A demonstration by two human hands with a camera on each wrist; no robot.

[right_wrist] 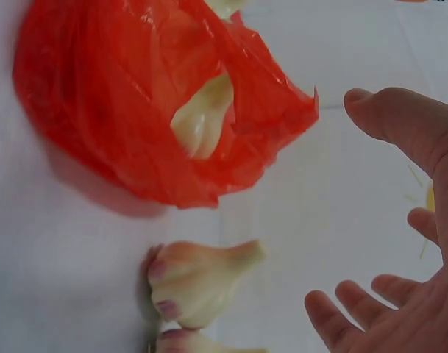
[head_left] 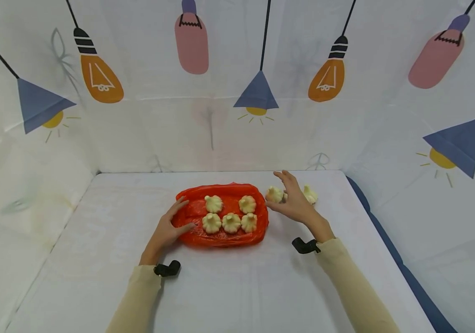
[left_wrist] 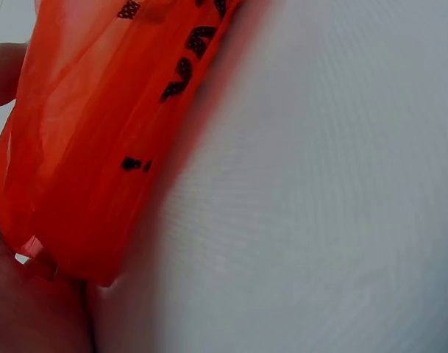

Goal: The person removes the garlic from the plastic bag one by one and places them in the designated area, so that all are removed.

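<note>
A red plastic bag [head_left: 195, 238] lies spread open on the table, with several pale garlic bulbs [head_left: 231, 223] grouped in two rows inside it. At its left edge my left hand [head_left: 168, 229] holds the bag, thumb over the near side and fingers over the far side. Black print marks the bag's side [left_wrist: 98, 147] in the left wrist view. My right hand [head_left: 295, 206] is just right of the bag, thumb and fingers apart and nothing between them. Close beneath it stand loose garlic bulbs [head_left: 274, 194], partly hidden by the hand; the right wrist view shows purple-tinged bulbs [right_wrist: 198, 283].
The table [head_left: 220, 291] has a white cover. Behind it hangs a white cloth [head_left: 150, 129] printed with lamps and bulbs. A dark blue strip [head_left: 387, 240] runs along the right table edge. Each wrist carries a black camera mount [head_left: 168, 268].
</note>
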